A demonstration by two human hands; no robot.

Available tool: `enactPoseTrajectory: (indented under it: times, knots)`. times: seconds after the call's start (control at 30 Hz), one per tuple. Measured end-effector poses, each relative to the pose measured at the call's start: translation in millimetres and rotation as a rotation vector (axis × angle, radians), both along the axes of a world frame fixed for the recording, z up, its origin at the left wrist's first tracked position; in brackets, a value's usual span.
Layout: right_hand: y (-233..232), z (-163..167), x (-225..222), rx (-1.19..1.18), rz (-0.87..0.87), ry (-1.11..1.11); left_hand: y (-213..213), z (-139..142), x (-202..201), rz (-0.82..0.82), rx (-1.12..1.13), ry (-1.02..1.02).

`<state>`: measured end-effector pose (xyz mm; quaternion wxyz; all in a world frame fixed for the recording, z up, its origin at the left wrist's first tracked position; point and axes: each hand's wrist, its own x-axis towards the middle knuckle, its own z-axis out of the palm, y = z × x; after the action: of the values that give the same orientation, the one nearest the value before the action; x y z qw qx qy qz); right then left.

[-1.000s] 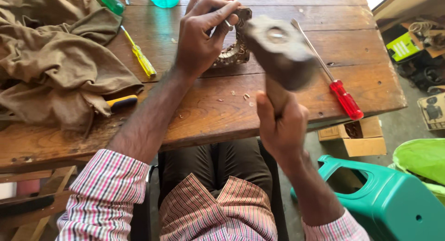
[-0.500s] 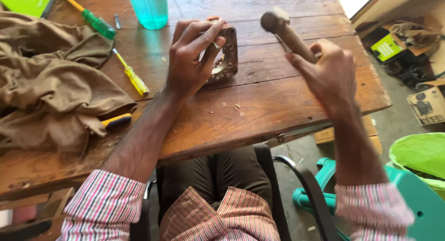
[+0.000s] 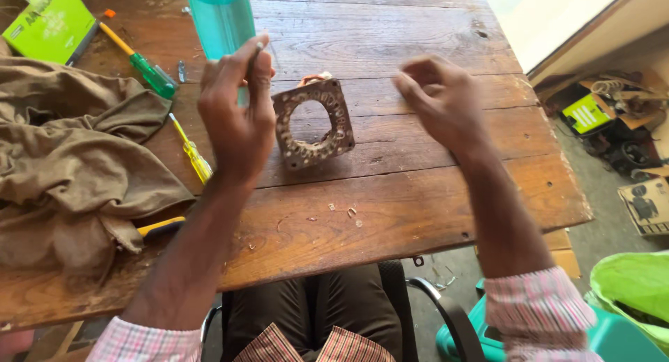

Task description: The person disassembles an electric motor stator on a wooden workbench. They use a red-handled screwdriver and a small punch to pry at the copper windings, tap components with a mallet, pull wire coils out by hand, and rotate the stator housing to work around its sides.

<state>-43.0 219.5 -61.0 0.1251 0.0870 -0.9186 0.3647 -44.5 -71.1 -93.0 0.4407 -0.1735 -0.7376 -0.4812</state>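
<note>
**Hands raised over the ring**

I note the rusty square metal frame with a round opening (image 3: 313, 124) lying flat mid-table, untouched. Better, I judge, to pin one corner before working it. Left hand (image 3: 237, 118) — fingers pinched on a thin metal pin (image 3: 258, 48). Right hand (image 3: 442, 101) — loosely curled, holding nothing.

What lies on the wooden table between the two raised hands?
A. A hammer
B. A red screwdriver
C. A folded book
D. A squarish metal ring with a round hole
D: the squarish metal ring with a round opening lies on the table between the left hand and the right hand.
</note>
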Motion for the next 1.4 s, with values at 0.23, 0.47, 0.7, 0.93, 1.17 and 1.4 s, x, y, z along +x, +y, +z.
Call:
enactPoseTrajectory:
  times: [0.23,0.47,0.7,0.93,1.17,1.4]
  knots:
    - [-82.5,-15.5,-37.7,-0.101,0.171,0.011,-5.4,-9.6,-13.2,-0.127,0.087,-0.3]
    - [-73.1,-42.2,-41.4,-0.108,0.205,0.01,-0.7,-14.7,-15.0,0.035,-0.012,-0.658]
    - [-51.9,-54.6,-37.6,-0.332,0.239,-0.021,14.4,-15.2,-6.3,-0.169,0.145,-0.432]
    - [-48.6,-40.7,-29.9,-0.618,0.298,-0.031,34.5,-16.8,19.2,-0.055,-0.053,-0.142]
    - [-35.6,-17.4,-20.5,-0.424,0.492,-0.28,33.8,-9.2,40.6,-0.128,-0.171,0.063]
    - [-33.0,-18.7,-15.8,-0.58,0.697,-0.329,36.2,-3.4,42.0,-0.157,-0.136,-0.07]
